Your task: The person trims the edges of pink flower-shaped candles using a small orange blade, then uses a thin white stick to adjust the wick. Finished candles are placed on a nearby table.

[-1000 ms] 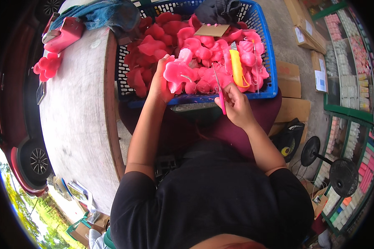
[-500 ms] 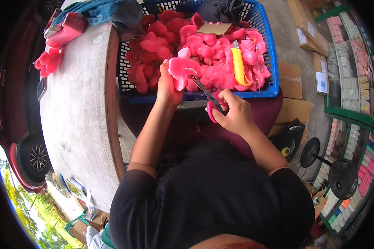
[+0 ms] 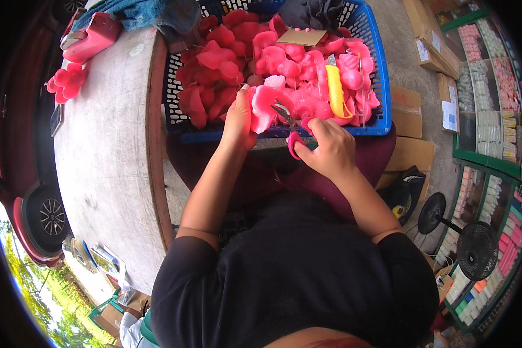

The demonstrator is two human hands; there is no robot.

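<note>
My left hand (image 3: 238,123) grips a pink, petal-shaped wax-like piece (image 3: 263,109) over the near edge of a blue plastic basket (image 3: 379,64). In my right hand (image 3: 333,146) is a pair of scissors (image 3: 294,139) with pink handles, its blades parted and their tips against the piece. Many similar pink pieces (image 3: 217,58) fill the basket. A yellow utility knife (image 3: 335,91) lies on them at the right, and a flat cardboard scrap (image 3: 301,37) rests farther back.
On the left, a pale table (image 3: 107,145) carries a pink flower-shaped piece (image 3: 68,83), a pink device (image 3: 94,37) and a blue cloth (image 3: 139,20). Dark cloth (image 3: 312,14) lies on the basket's far side. At right are cardboard boxes (image 3: 409,156), a black fan (image 3: 477,249) and stocked shelves (image 3: 490,124).
The pink piece has turned in my left hand and shifted slightly right. The scissors have moved a little right with my right hand.
</note>
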